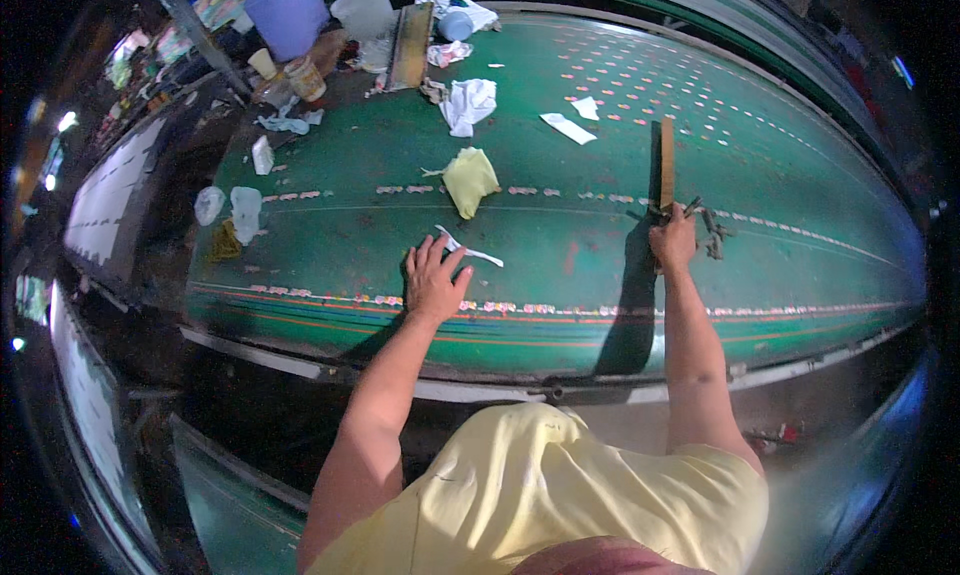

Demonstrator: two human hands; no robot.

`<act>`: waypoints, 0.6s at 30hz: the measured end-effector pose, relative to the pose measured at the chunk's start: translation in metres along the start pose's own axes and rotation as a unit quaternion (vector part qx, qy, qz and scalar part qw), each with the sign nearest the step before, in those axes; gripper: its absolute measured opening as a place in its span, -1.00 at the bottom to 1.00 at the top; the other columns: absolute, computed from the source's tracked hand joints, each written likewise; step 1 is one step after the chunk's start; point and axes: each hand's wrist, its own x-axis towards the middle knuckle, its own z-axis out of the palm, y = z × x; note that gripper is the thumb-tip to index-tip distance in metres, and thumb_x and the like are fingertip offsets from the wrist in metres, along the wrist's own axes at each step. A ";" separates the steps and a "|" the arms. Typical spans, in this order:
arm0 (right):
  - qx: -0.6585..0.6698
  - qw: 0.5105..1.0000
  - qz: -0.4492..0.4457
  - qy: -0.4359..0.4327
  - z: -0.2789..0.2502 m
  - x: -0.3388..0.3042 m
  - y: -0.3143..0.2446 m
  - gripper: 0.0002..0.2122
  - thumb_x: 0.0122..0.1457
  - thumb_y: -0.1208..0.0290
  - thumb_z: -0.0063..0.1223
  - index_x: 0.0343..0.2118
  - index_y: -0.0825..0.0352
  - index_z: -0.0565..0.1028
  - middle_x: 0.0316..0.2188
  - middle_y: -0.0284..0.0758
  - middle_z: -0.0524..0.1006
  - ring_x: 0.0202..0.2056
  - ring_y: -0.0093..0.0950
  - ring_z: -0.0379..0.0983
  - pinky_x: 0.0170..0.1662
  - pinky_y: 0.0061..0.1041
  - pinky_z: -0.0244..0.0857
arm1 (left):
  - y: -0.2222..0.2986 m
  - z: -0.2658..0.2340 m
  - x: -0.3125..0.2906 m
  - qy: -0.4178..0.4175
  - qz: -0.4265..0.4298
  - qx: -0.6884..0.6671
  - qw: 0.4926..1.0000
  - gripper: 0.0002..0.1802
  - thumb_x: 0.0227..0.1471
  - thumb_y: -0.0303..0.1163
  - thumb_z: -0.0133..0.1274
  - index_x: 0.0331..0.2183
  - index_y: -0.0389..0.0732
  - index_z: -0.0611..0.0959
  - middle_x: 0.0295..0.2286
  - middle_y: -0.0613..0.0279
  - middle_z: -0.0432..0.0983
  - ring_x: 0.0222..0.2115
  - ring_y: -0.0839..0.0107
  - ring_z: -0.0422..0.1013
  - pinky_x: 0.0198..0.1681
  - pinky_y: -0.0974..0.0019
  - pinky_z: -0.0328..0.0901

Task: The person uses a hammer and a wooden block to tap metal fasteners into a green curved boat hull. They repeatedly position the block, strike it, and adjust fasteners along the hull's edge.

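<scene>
My left hand (433, 283) lies on the green printing table (560, 260) with its fingers spread. Its fingertips are at a narrow white strip (480, 254), perhaps touching it. Farther right, my right hand (673, 239) is closed around the near part of a long wooden bar (667, 160), which points away from me. A dark, crumpled-looking piece (712, 233) sticks out to the right of that hand; I cannot tell what it is. Beyond my left hand lies a crumpled yellow cloth (469, 182).
White scraps (568, 128) and a crumpled white cloth (467, 108) lie farther back. Rows of small printed motifs cross the table. A wood-handled squeegee-like board (411, 47), a purple bucket (286, 15) and jars (304, 78) stand at the far left. Clear plastic pieces (246, 213) lie left.
</scene>
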 end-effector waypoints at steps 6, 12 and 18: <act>0.020 0.981 -0.192 -0.036 0.052 0.042 -0.108 -0.40 0.17 0.31 0.41 0.30 0.18 0.49 0.21 -0.04 0.52 0.13 0.07 0.54 0.06 0.03 0.58 | 0.008 -0.005 0.007 0.038 -0.009 -0.027 0.999 -0.51 0.17 -0.17 0.34 0.11 -0.04 0.68 0.30 0.01 0.43 0.39 -0.12 0.24 0.48 -0.30 0.02; 0.084 0.910 -0.361 -0.184 0.061 -0.069 -0.163 -0.28 0.06 0.36 0.36 0.37 -0.01 0.49 0.20 0.05 0.49 0.11 0.10 0.57 0.09 0.05 0.57 | -0.001 0.001 0.003 0.100 -0.006 -0.036 0.994 -0.70 0.11 -0.32 0.37 -0.12 -0.12 0.68 0.16 0.04 0.52 0.25 -0.13 0.37 0.34 -0.24 0.21; 0.194 0.889 -0.349 -0.225 0.030 -0.108 -0.121 -0.26 -0.01 0.36 0.43 0.35 0.09 0.54 0.26 0.03 0.50 0.19 0.09 0.54 0.23 -0.02 0.50 | -0.035 0.021 0.026 0.150 -0.065 -0.153 0.974 -0.78 0.11 -0.41 0.35 -0.23 -0.16 0.63 -0.07 0.04 0.56 0.01 -0.12 0.43 0.11 -0.16 0.29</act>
